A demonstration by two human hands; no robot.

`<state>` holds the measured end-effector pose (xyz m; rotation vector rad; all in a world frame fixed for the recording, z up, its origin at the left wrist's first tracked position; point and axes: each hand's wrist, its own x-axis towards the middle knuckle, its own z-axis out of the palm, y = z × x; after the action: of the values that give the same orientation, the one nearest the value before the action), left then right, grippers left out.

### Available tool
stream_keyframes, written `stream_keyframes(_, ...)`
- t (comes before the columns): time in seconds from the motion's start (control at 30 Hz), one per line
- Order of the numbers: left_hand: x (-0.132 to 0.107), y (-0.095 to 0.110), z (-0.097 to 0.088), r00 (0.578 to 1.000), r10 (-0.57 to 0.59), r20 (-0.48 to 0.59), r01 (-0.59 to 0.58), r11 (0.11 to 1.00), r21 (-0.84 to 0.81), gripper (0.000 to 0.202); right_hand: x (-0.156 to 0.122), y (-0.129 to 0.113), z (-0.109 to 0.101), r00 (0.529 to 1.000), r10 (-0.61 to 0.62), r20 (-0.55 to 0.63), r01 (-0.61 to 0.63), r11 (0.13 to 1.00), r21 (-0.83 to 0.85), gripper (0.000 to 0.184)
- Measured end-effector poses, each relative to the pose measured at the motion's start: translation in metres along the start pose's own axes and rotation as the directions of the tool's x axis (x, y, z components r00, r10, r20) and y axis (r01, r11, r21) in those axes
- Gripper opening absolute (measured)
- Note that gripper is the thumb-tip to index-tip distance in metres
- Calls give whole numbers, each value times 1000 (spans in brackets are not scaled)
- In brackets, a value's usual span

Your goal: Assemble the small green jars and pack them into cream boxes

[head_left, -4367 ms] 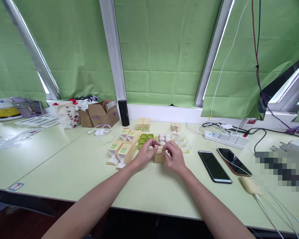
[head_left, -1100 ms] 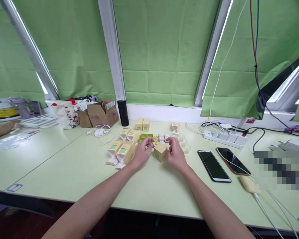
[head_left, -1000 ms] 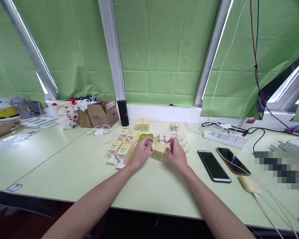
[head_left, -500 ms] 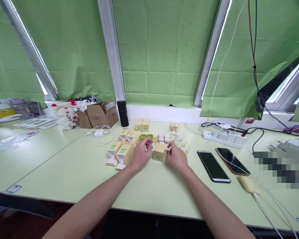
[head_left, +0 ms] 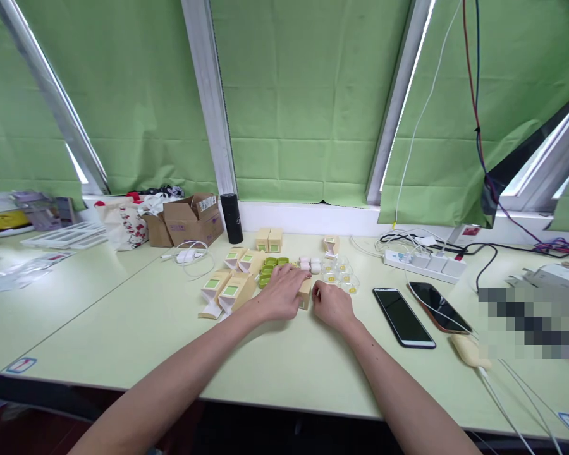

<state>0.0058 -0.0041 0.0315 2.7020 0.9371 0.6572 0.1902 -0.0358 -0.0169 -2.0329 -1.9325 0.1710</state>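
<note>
My left hand [head_left: 284, 292] lies over a small tan cardboard box [head_left: 305, 296], its fingers reaching across the top and hiding most of it. Close to the box's right side is my right hand [head_left: 332, 304], with its fingers curled in; whatever they may hold is hidden. Several open tan boxes with green windows [head_left: 234, 291] stand to the left. Beyond my left hand sit small green trays [head_left: 267, 268]. Pale pink-white cylinders [head_left: 310, 264] are grouped behind the box, and clear round cups with yellow centres [head_left: 344, 277] stand behind my right hand.
Two closed tan boxes [head_left: 269, 240] and an open one [head_left: 330, 245] stand at the back. A black cylinder [head_left: 231, 218] is beside a brown carton [head_left: 194, 218]. To the right lie two phones [head_left: 404, 318], a power strip [head_left: 424, 265] and loose cables.
My left hand has moved right and come down over the small box. My right hand has shifted slightly left beside it, its fingers more curled. The view has moved a little.
</note>
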Motion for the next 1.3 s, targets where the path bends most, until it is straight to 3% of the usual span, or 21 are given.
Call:
stream_keyframes(0.23,41,-11,-33,996,1,86,-9,996,89,55,0,-1,-1,1000,15,7,-14,1000,-10,14)
stream_keyframes(0.37,86,-26,-57,998,-68,-1,67,976,206,61,-1,-3,-2,1000,19,16,-19,1000,-17,15)
stream_keyframes(0.47,118,-43,-65,995,-100,-30,104,950,294,62,-2,-4,-4,1000,21,20,-21,1000,-15,14)
stream_keyframes(0.63,150,-76,-50,988,-151,25,129,909,396,61,-3,-5,-6,999,20,30,-20,1000,-6,14)
stream_keyframes(0.87,159,-107,-16,971,-236,48,187,866,464,50,-2,-4,-1,1000,11,29,-11,1000,-7,14)
stream_keyframes(1.07,150,-111,-1,958,-284,41,232,852,469,44,-2,-4,-2,1000,12,29,-12,1000,-7,13)
stream_keyframes(1.3,141,-94,0,953,-302,-24,280,848,449,51,-4,-8,-7,997,32,70,-30,999,-24,16)
